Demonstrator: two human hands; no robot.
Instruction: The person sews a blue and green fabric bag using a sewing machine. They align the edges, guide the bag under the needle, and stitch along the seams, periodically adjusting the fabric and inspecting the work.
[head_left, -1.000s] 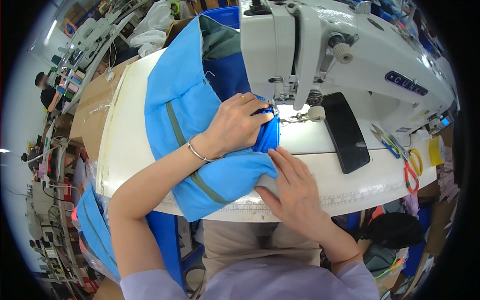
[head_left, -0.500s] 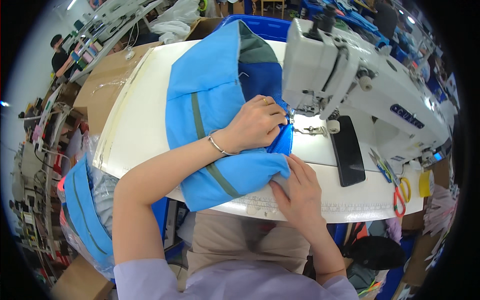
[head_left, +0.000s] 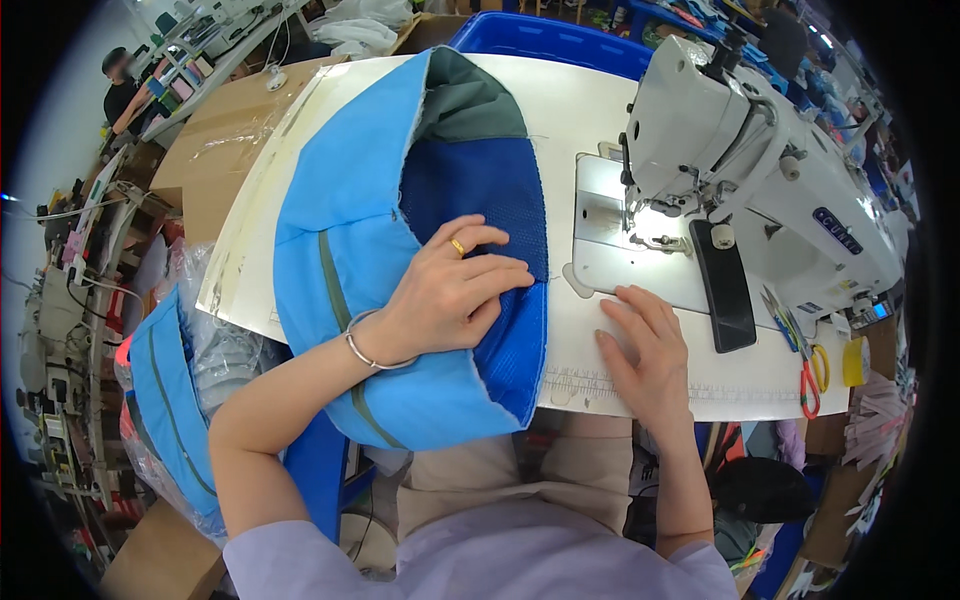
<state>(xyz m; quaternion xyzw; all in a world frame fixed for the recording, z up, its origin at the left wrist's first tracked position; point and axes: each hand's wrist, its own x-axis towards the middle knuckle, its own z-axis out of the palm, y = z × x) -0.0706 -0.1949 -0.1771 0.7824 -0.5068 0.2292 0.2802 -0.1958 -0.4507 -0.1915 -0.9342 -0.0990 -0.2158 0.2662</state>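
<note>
Left of the sewing machine (head_left: 685, 130), the left hand (head_left: 455, 290) curls on blue fabric (head_left: 378, 258), grip unclear from here; the right hand (head_left: 648, 350), before the machine, lies spread.

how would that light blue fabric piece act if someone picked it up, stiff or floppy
The light blue fabric piece would probably flop and fold, since its grey-green part already creases softly. It looks fairly light for its size, being mostly thin cloth with a dark blue mesh panel. It seems unlikely to roll, lying broadly spread under the left hand.
</note>
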